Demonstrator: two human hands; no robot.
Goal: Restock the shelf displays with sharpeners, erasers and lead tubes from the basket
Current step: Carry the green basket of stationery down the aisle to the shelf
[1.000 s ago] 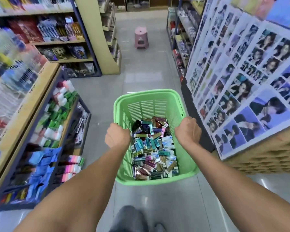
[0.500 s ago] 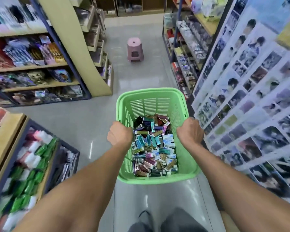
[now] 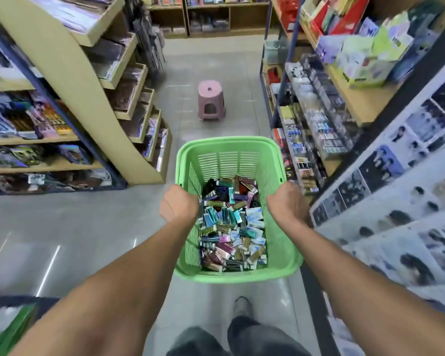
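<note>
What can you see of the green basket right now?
The green basket looks like plastic, rectangular, with a thick rolled rim and slotted walls. It is held upright above the aisle floor, the left hand gripping its left rim and the right hand its right rim. Inside, small colourful packets lie in a loose heap over the bottom, well below the rim.

Fingers of both hands curl out of sight over the basket (image 3: 231,150) rim — grip hidden. Packets (image 3: 231,227) inside too small to sort. Right-hand photo display (image 3: 396,214) smeared with blur, cut off by the edge.
</note>
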